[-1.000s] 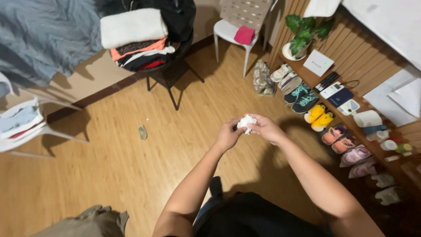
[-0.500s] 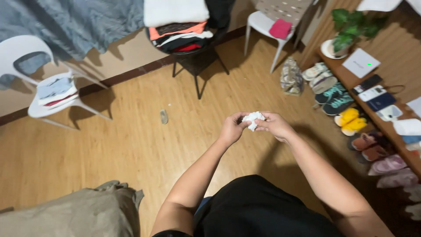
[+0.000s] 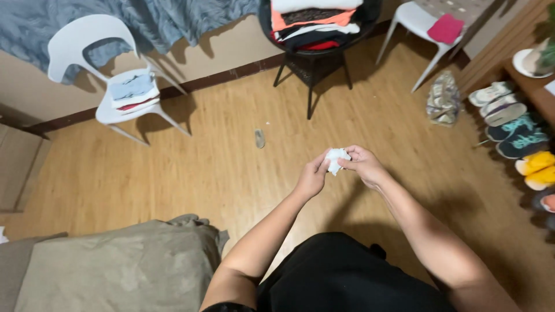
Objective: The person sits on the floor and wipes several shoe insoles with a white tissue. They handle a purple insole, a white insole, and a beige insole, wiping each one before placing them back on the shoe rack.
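Head view, looking down. Small white crumpled wad (image 3: 336, 159), cloth or paper, kind not tellable; pinched between both hands in mid-air above the wooden floor (image 3: 219, 173), in front of the torso. No clear long axis: bunched, roughly round. Left hand (image 3: 313, 175) just left of the wad, fingertips closed on its near-left edge. Right hand (image 3: 363, 165) just right of the wad, thumb and fingers clenched over its top and right side, covering more of it. Both equally close; wad touching both, lying between the two sets of fingertips. Grip on each side closed, none released.

Outward from the wad: small grey object (image 3: 259, 138) flat on the floor, to its left and farther off. Black stool (image 3: 313, 63) stacked with folded clothes, beyond the wad. White plastic chair (image 3: 118, 86) carrying folded items, far left of the wad, against the wall. Second white chair (image 3: 425, 23) with a pink cloth, beyond and right. Patterned bag (image 3: 443, 98) and a row of shoes (image 3: 511, 124), right of the wad. Olive-grey bedding (image 3: 115, 268), near left, below the wad.
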